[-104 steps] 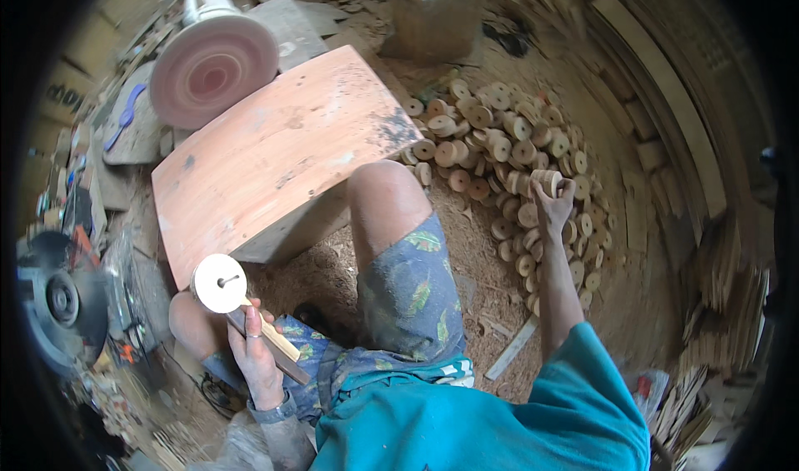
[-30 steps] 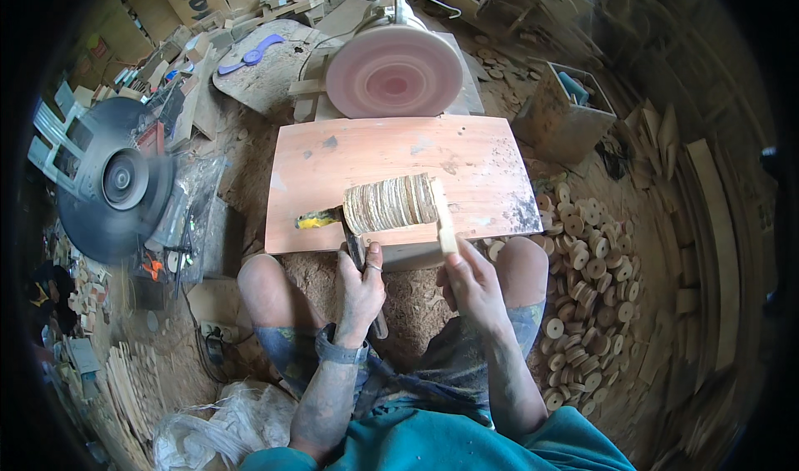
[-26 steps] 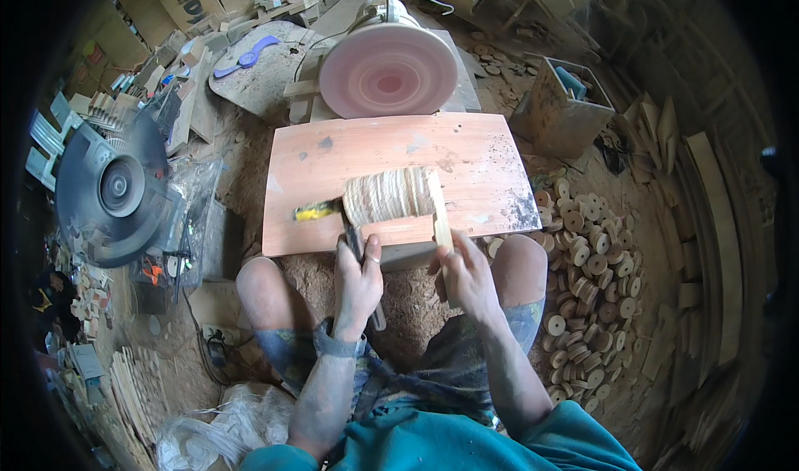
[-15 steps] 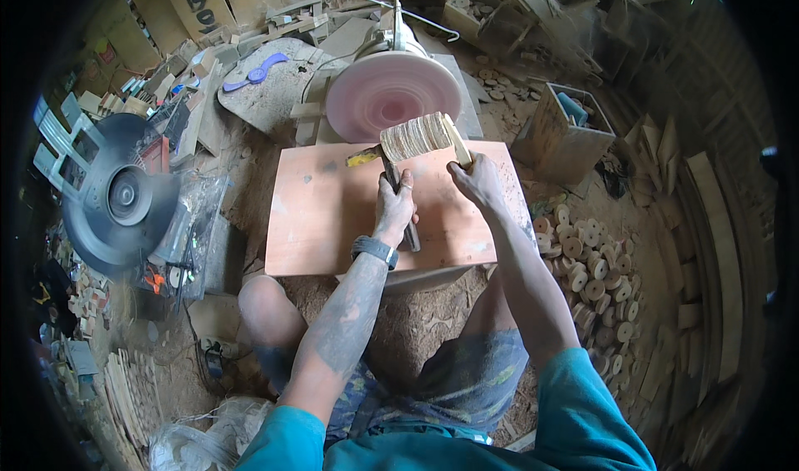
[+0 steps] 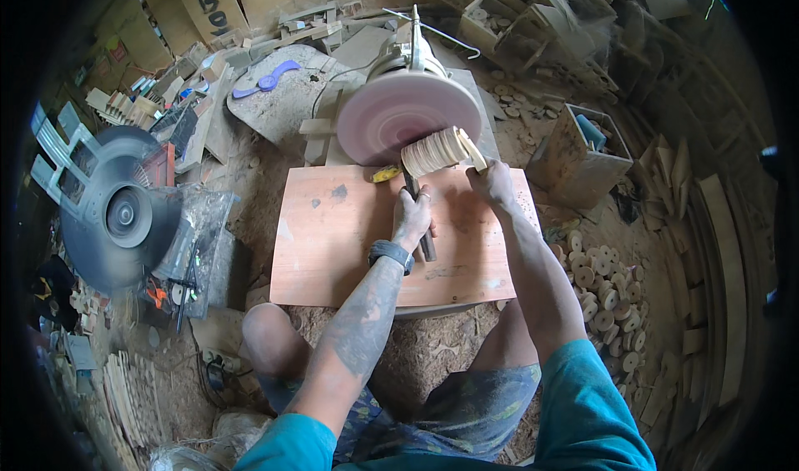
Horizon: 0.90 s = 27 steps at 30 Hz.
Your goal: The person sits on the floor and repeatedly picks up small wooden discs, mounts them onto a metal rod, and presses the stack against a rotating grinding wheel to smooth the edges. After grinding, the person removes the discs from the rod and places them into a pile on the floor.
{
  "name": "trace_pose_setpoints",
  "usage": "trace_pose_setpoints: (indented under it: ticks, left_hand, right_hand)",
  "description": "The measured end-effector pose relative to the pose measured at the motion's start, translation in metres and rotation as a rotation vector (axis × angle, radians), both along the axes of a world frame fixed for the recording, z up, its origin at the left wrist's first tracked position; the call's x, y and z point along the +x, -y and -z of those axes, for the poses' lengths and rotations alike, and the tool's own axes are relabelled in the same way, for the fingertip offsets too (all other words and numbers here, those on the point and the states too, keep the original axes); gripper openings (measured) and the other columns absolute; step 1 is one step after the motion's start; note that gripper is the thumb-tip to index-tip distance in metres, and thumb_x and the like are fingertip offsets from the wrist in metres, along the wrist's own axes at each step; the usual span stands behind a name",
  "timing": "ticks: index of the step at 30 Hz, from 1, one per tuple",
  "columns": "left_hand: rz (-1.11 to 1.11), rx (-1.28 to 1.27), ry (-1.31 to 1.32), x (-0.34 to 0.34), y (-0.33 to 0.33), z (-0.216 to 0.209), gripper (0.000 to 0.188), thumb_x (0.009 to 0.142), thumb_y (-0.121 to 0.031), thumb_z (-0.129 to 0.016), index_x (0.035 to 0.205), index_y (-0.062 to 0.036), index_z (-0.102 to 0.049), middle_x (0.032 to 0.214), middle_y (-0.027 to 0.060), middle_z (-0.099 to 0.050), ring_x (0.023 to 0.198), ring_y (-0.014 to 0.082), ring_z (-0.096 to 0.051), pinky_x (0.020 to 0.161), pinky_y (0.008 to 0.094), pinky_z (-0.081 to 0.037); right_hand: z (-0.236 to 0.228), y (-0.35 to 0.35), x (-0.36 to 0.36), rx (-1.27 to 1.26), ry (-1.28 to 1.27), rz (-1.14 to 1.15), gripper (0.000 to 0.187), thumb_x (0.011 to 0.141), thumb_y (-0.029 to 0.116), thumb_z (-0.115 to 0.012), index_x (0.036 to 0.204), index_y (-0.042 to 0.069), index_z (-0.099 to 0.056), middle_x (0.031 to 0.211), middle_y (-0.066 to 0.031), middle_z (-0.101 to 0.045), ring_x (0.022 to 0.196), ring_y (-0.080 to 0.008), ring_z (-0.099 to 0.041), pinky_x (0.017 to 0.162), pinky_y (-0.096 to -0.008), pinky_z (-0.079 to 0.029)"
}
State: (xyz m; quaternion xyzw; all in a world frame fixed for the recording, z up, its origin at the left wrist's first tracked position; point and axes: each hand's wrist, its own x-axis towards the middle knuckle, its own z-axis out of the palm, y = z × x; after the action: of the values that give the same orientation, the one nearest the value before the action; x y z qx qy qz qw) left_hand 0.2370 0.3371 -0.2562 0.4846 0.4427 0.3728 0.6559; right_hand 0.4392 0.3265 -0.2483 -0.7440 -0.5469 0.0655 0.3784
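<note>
Between my hands a stack of thin round wooden discs (image 5: 433, 152) is held lying on its side, slightly tilted. My left hand (image 5: 414, 215) is closed around a dark bar-like handle (image 5: 429, 248) that runs up to the stack's left end. A yellow piece (image 5: 385, 174) sits beside the top of that handle. My right hand (image 5: 495, 186) grips a pale wooden stick (image 5: 473, 150) at the stack's right end. The stack overlaps the lower right of a reddish sanding disc (image 5: 391, 109); I cannot tell whether they touch. A pinkish wooden board (image 5: 325, 246) lies beneath my hands.
A blurred fan (image 5: 125, 213) stands at the left. On the right, loose wooden discs (image 5: 607, 280) lie piled on the floor near an open wooden box (image 5: 574, 167). A purple two-lobed piece (image 5: 266, 81) rests on a dusty panel. Planks line the far right.
The stack has tipped slightly and sits nearer the sanding disc, overlapping its lower right. Both hands keep their grips. The whole view has shifted a little, with the board lower in the picture.
</note>
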Motion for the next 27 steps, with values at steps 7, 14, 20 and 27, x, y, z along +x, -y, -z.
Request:
trace_pose_setpoints:
  ticks: [7,14,20,27]
  left_hand:
    - [-0.014,-0.039,-0.038,-0.0044,0.0045,-0.0096,0.034,0.099,-0.028,-0.052,0.111,0.0007,-0.038,0.061,0.0063,-0.05,0.043,0.0166,-0.053,0.034,0.0349,-0.047]
    - [0.012,-0.038,-0.036,-0.0061,0.0018,-0.0036,0.032,0.099,-0.024,-0.05,0.116,0.0014,-0.039,0.058,0.0069,-0.051,0.042,0.018,-0.053,0.037,0.0357,-0.049]
    - [0.041,-0.053,-0.027,-0.0055,-0.0009,-0.0018,0.029,0.099,-0.021,-0.049,0.114,0.0014,-0.04,0.057,0.0063,-0.051,0.041,0.0183,-0.052,0.038,0.0363,-0.049]
    - [0.051,0.01,-0.099,-0.0077,-0.0007,-0.0042,0.021,0.098,-0.018,-0.05,0.101,0.0021,-0.046,0.058,0.0069,-0.053,0.042,0.019,-0.056,0.037,0.0367,-0.05]
  right_hand:
    - [0.0051,-0.0065,0.003,-0.016,0.057,0.023,0.024,0.08,0.023,-0.067,0.094,0.003,-0.07,0.083,-0.0242,-0.068,0.081,-0.0426,-0.066,0.073,-0.0492,-0.052]
    - [0.0044,-0.01,0.0019,0.006,0.105,0.026,0.023,0.081,0.023,-0.066,0.09,0.002,-0.069,0.083,-0.0255,-0.067,0.081,-0.0435,-0.066,0.073,-0.0504,-0.052]
    - [0.0004,-0.0077,-0.0009,0.015,0.098,0.028,0.021,0.082,0.021,-0.064,0.089,0.002,-0.069,0.082,-0.0249,-0.067,0.08,-0.0436,-0.066,0.073,-0.0507,-0.052]
    - [0.0002,-0.0071,0.0014,-0.009,0.104,0.046,0.022,0.081,0.022,-0.064,0.088,0.002,-0.069,0.081,-0.0251,-0.067,0.08,-0.0436,-0.066,0.073,-0.0509,-0.052]
